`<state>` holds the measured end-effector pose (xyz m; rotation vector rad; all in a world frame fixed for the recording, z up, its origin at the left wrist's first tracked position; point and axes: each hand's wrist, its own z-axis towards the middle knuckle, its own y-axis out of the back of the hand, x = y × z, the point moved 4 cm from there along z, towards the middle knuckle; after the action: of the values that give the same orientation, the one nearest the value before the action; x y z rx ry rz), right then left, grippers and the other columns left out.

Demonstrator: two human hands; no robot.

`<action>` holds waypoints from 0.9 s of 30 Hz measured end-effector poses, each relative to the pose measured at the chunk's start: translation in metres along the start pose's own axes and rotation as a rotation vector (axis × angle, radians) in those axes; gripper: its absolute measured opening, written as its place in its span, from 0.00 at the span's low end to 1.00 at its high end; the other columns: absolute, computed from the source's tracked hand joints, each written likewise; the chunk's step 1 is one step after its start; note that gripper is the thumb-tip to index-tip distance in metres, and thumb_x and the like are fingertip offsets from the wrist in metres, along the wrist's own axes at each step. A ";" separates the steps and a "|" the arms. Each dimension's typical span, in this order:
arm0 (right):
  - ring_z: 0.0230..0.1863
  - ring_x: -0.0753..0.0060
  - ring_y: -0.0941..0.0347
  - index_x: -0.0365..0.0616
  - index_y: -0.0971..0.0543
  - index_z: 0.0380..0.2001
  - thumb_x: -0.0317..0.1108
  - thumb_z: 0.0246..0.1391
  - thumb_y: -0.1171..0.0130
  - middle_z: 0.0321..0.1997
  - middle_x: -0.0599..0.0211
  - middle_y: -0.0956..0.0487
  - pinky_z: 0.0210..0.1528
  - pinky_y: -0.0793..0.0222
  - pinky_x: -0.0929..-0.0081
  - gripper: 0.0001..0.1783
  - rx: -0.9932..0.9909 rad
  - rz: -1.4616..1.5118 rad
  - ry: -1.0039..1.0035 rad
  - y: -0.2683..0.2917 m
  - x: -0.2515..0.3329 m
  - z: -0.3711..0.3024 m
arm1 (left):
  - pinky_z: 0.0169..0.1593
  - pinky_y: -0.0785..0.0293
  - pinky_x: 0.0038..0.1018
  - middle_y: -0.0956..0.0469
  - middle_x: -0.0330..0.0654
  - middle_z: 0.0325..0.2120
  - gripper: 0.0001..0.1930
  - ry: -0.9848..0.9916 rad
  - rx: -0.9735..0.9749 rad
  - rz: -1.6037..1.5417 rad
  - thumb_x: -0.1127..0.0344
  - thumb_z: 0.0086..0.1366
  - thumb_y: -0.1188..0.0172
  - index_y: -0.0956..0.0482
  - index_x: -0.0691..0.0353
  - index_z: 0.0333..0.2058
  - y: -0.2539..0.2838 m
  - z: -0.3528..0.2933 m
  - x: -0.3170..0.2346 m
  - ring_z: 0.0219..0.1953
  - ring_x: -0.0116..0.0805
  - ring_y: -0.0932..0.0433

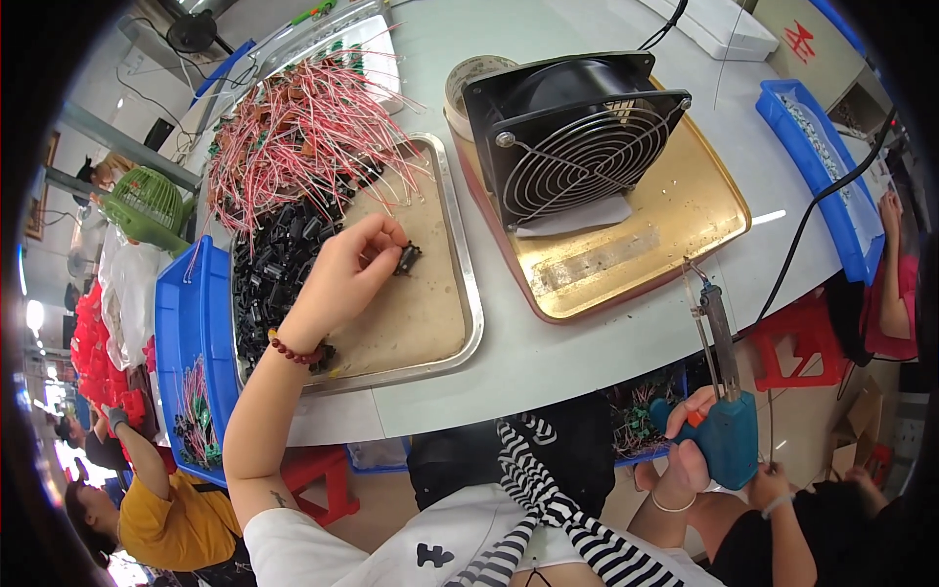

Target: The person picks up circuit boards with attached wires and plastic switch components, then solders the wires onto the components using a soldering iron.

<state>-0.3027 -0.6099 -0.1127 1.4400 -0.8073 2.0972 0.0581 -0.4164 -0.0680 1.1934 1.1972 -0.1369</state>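
My left hand (347, 274) reaches over a steel tray (460, 284) and pinches a small black plastic part (407, 258) between thumb and fingers. A heap of similar black parts (274, 274) lies at the tray's left, and a tangle of red and white wires (303, 137) covers its far end. My right hand (690, 440) is off the table's near edge and grips the blue handle of a soldering gun (729, 430), whose metal tip points up toward the table.
A black square fan (577, 137) with a wire grille stands on a gold tray (685, 225). A roll of tape (469, 78) sits behind it. Blue bins (191, 342) flank the table at left and right (831, 186). Other people sit at the lower left and right.
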 end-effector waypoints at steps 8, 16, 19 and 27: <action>0.23 0.74 0.35 0.38 0.39 0.43 0.31 0.41 0.41 0.30 0.58 0.31 0.28 0.38 0.79 0.25 0.177 -0.077 -0.186 0.003 0.005 0.006 | 0.31 0.30 0.27 0.28 0.43 0.22 0.07 -0.232 -0.232 0.377 0.71 0.53 0.40 0.26 0.67 0.30 -0.009 -0.021 -0.024 0.25 0.35 0.27; 0.22 0.76 0.31 0.32 0.30 0.37 0.40 0.39 0.34 0.29 0.63 0.30 0.23 0.38 0.84 0.26 -0.098 -0.023 -0.109 -0.018 0.003 -0.001 | 0.30 0.30 0.24 0.24 0.42 0.24 0.08 -0.361 -0.310 0.246 0.72 0.48 0.35 0.23 0.65 0.29 -0.017 -0.028 -0.072 0.24 0.34 0.26; 0.22 0.77 0.31 0.32 0.30 0.36 0.39 0.39 0.35 0.29 0.63 0.29 0.23 0.38 0.84 0.25 -0.108 -0.054 -0.122 -0.021 0.006 -0.001 | 0.28 0.32 0.27 0.26 0.42 0.22 0.08 -0.564 -0.234 0.255 0.71 0.47 0.35 0.23 0.62 0.27 -0.034 -0.022 -0.112 0.25 0.37 0.28; 0.20 0.79 0.31 0.35 0.26 0.33 0.39 0.36 0.35 0.29 0.65 0.28 0.28 0.36 0.84 0.22 -0.126 -0.066 -0.036 -0.025 0.006 -0.005 | 0.29 0.32 0.32 0.30 0.42 0.19 0.08 -0.608 -0.194 0.285 0.68 0.47 0.35 0.24 0.64 0.24 -0.058 -0.006 -0.123 0.25 0.40 0.29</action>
<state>-0.2912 -0.5877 -0.1036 1.4210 -0.8771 1.9411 -0.0358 -0.4965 -0.0102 1.0344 0.4920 -0.1509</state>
